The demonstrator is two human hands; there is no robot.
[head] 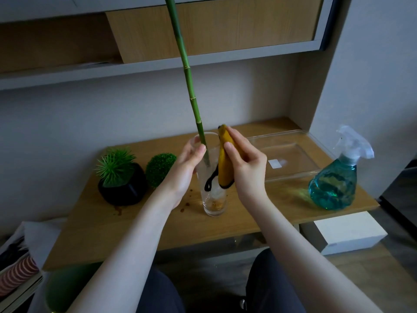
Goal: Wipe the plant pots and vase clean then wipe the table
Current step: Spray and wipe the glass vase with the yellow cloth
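Right hand [244, 163] pinches a folded yellow cloth [225, 161] between thumb and fingers, pressed to the right wall of the glass vase [213, 199]; left hand [187, 168] cups the vase's other side, fingers curled round it just below the rim. Vase stands mid-table [158, 233], bamboo stalk [191, 91] rising from it, black pot [123, 190] to its left, spray bottle [334, 186] well right. Step looks like wiping the vase; next likely calls for drawing the cloth down the glass while the left hand steadies it, pots and table apparently pending.

A green bamboo stalk [189, 77] is standing in a clear glass vase [213, 199]. A mustard-yellow cloth [226, 164] with black trim is showing against the glass. A black pot [123, 190] is holding spiky green leaves beside a round green ball plant [159, 169]. Teal liquid is glowing inside the clear spray bottle [336, 186] on the tan wooden table [135, 227], which is showing brown specks.
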